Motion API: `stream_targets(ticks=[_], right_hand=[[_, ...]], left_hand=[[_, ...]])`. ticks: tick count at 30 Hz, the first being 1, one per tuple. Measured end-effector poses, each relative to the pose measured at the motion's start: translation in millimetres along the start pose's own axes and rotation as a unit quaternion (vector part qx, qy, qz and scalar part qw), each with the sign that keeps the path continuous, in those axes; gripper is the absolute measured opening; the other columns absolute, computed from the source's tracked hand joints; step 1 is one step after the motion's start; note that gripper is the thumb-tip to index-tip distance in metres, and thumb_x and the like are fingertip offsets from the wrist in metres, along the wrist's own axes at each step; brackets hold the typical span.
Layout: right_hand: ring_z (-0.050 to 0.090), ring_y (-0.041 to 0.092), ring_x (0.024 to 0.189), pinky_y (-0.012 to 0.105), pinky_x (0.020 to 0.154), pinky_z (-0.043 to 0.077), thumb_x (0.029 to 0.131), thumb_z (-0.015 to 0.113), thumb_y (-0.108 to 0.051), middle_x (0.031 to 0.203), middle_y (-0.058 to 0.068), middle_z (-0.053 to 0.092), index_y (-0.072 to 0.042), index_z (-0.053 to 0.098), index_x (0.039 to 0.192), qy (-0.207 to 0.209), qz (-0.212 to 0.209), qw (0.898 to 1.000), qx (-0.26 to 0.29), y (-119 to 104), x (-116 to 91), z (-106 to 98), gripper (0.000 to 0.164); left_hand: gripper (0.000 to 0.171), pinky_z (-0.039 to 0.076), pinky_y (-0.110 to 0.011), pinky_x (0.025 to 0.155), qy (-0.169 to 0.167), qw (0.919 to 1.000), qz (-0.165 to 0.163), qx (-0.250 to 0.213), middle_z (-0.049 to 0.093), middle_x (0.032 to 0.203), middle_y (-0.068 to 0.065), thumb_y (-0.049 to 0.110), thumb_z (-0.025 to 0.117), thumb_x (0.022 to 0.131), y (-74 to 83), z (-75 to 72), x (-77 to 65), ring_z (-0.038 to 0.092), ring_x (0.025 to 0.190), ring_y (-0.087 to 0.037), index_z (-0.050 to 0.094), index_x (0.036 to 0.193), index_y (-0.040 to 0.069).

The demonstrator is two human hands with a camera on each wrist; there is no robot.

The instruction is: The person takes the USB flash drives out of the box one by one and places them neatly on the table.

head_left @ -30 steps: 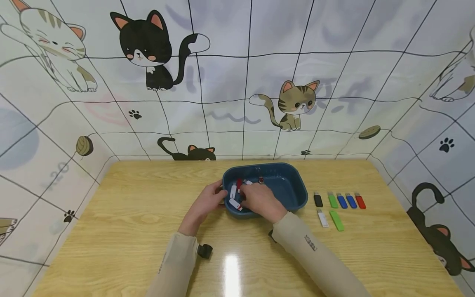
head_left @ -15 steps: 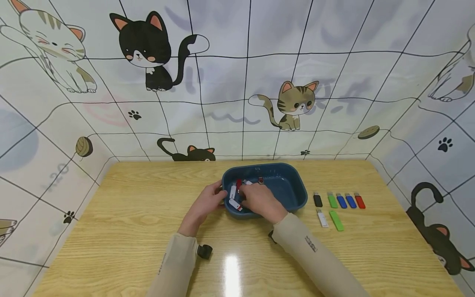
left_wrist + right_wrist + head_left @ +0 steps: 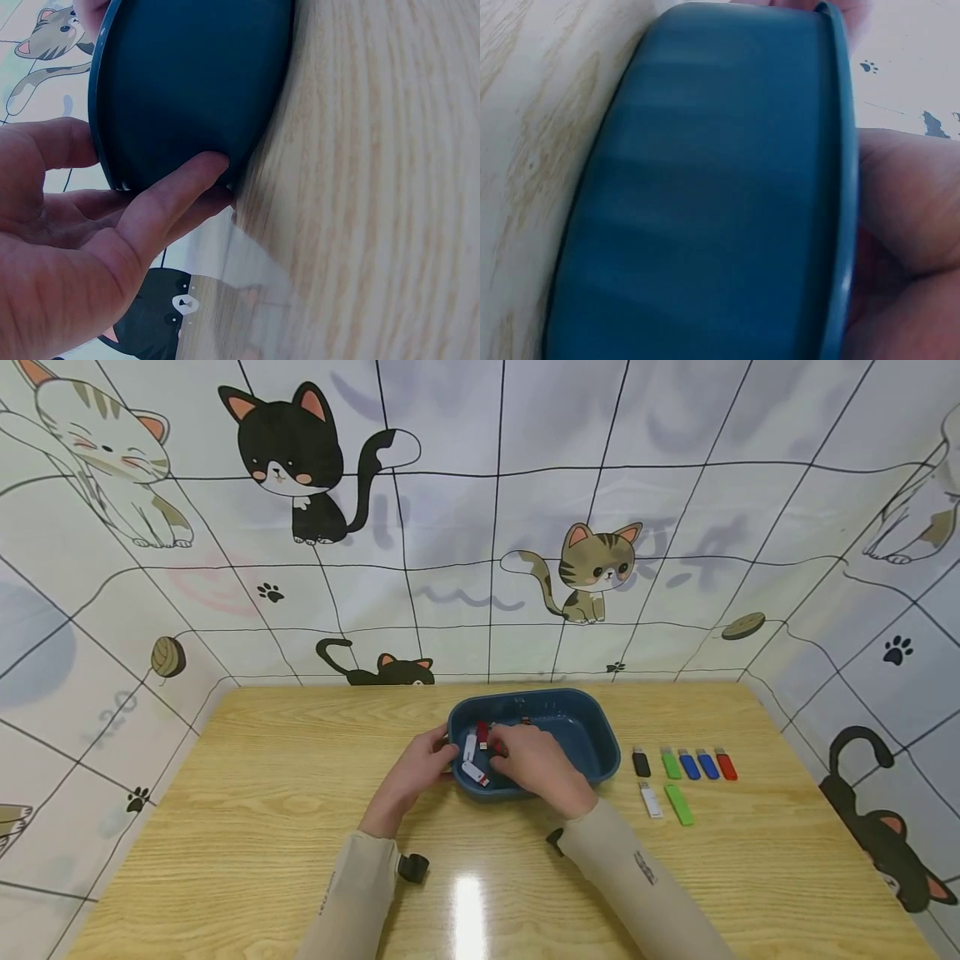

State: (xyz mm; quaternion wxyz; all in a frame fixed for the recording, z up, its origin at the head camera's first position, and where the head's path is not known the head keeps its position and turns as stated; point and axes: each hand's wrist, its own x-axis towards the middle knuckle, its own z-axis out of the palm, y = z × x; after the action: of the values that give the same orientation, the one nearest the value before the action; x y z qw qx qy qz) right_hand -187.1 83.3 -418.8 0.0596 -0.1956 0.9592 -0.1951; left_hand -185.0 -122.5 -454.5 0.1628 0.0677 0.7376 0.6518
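Observation:
A dark blue plastic bin (image 3: 592,727) sits on the table, several USB flash drives inside its left part. White flash drives (image 3: 476,772) and a red one (image 3: 482,732) show there. My left hand (image 3: 415,771) holds the bin's left end, one digit at the rim and others along the outer wall in the left wrist view. Inside the bin, my right hand (image 3: 536,764) has curled fingers, with a bit of red at the fingertips, seemingly a pinched flash drive. In the right wrist view the bin's wall (image 3: 697,187) hides those fingertips.
Right of the bin lie flash drives in two rows: a black one (image 3: 641,763), a green one (image 3: 671,764), blue ones (image 3: 690,765) and a red one (image 3: 726,765) behind; a white one (image 3: 651,801) and a green one (image 3: 679,805) in front. A cat-printed sheet (image 3: 450,568) surrounds the table.
My right hand has shifted slightly right and lifted a little inside the bin. A white flash drive seen beside its fingers before is no longer visible. The left hand stays put.

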Motion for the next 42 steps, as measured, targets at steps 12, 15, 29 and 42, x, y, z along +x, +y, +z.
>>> stream_targets(ticks=[12, 15, 29, 42], right_hand=[[0.059, 0.015, 0.078, 0.032, 0.065, 0.052, 0.095, 0.077, -0.021, 0.096, 0.001, 0.069, -0.014, 0.071, 0.124, 0.022, 0.023, 0.998, 0.061, 3.3, -15.6, -10.2, 0.030], [0.058, 0.013, 0.074, 0.031, 0.061, 0.049, 0.095, 0.077, -0.021, 0.090, -0.001, 0.067, -0.015, 0.072, 0.122, 0.030, 0.019, 0.997, 0.065, 3.6, -18.4, -11.9, 0.028], [0.054, 0.015, 0.068, 0.030, 0.057, 0.044, 0.096, 0.076, -0.021, 0.083, -0.003, 0.061, -0.015, 0.071, 0.122, 0.044, 0.035, 0.995, 0.081, 3.3, -26.8, -22.1, 0.028], [0.057, 0.016, 0.073, 0.031, 0.062, 0.048, 0.098, 0.073, -0.023, 0.087, -0.001, 0.065, -0.011, 0.069, 0.125, 0.074, 0.050, 0.993, 0.081, 13.2, -37.1, -40.7, 0.030]], left_hand=[[0.053, 0.059, -0.050, 0.093, 0.005, 1.0000, -0.001, 0.002, 0.055, 0.141, -0.031, 0.005, 0.045, 0.106, -0.5, 1.3, 0.8, 0.063, 0.119, -0.041, 0.036, 0.158, -0.004], [0.053, 0.059, -0.050, 0.093, 0.006, 1.0000, -0.002, 0.002, 0.055, 0.141, -0.031, 0.005, 0.045, 0.106, -0.2, 1.5, 1.0, 0.063, 0.119, -0.041, 0.036, 0.158, -0.004], [0.052, 0.058, -0.051, 0.093, 0.010, 0.9999, -0.004, 0.005, 0.057, 0.140, -0.030, 0.005, 0.046, 0.106, 1.0, 1.9, 0.1, 0.065, 0.115, -0.038, 0.038, 0.157, -0.003], [0.051, 0.059, -0.050, 0.092, 0.013, 0.9999, 0.000, 0.008, 0.056, 0.139, -0.030, 0.005, 0.046, 0.106, -1.3, 2.0, 1.0, 0.064, 0.114, -0.038, 0.040, 0.156, -0.003]])
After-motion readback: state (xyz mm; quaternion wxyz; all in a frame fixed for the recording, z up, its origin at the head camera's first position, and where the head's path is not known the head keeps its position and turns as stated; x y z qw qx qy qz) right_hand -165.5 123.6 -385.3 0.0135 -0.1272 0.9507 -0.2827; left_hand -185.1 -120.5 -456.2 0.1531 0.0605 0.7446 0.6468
